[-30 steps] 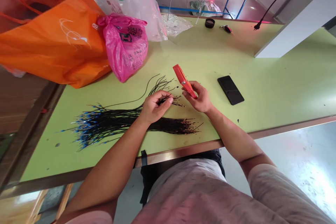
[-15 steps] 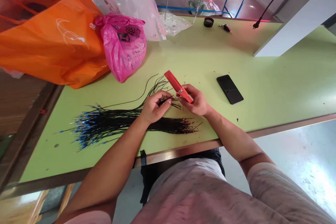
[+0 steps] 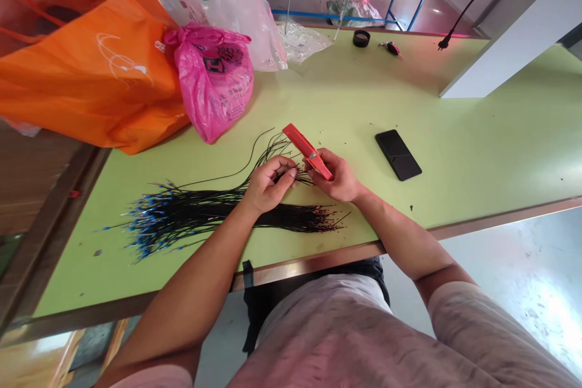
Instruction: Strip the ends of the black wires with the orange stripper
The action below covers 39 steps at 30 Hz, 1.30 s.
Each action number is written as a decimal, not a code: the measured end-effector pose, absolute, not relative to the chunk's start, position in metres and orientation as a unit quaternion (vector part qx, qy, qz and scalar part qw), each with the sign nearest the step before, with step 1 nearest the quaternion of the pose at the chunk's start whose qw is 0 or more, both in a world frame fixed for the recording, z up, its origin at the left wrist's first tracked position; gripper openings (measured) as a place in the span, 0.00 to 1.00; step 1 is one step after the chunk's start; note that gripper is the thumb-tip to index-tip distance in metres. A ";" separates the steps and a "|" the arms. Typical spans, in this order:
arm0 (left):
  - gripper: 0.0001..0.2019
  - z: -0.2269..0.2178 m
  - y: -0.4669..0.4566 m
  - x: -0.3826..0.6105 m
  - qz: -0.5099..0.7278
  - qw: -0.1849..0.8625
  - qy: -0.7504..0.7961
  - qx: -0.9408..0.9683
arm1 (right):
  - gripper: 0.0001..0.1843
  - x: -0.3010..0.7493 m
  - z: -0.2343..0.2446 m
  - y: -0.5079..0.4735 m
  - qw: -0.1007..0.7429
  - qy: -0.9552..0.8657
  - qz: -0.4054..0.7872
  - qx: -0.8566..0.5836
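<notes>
Just above the bundle of black wires [image 3: 200, 212], a few strands [image 3: 284, 174] are pinched between the nearly closed fingers [image 3: 286, 165] of the left hand [image 3: 267, 185]. A red hand tool [image 3: 302, 148] is gripped firmly by the right hand [image 3: 339, 177], just beside those strands; a black smartphone [image 3: 398, 154] is left lying to the bundle's right.

You could read nothing: the pink plastic bag [image 3: 213, 88] beyond your left hand [image 3: 268, 185] bore black printing too blurred to make out.
</notes>
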<state>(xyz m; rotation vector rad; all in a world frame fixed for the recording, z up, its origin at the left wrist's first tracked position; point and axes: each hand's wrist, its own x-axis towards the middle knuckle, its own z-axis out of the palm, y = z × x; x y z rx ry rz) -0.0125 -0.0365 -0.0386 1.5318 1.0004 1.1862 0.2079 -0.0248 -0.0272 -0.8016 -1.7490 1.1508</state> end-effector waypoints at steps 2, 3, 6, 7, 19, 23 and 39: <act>0.21 -0.040 -0.037 -0.013 0.480 0.473 0.401 0.621 | 0.14 0.207 -0.028 -0.025 0.427 -0.707 0.463 -0.323; 0.22 -0.040 -0.038 -0.013 0.478 0.477 0.399 0.620 | 0.15 0.207 -0.028 -0.025 0.426 -0.706 0.465 -0.323; 0.22 -0.040 -0.039 -0.013 0.468 0.477 0.400 0.627 | 0.17 0.208 -0.028 -0.024 0.431 -0.695 0.479 -0.319; 0.21 -0.040 -0.039 -0.012 0.463 0.475 0.401 0.632 | 0.17 0.209 -0.027 -0.024 0.435 -0.691 0.483 -0.317; 0.19 -0.039 -0.033 -0.015 0.501 0.407 0.408 0.646 | 0.15 0.207 -0.031 -0.024 0.431 -0.693 0.487 -0.311; 0.20 -0.043 -0.032 -0.015 0.485 0.423 0.409 0.647 | 0.15 0.209 -0.029 -0.022 0.435 -0.691 0.479 -0.321; 0.14 -0.036 -0.035 -0.009 0.479 0.451 0.418 0.626 | 0.15 0.209 -0.021 -0.026 0.431 -0.705 0.462 -0.323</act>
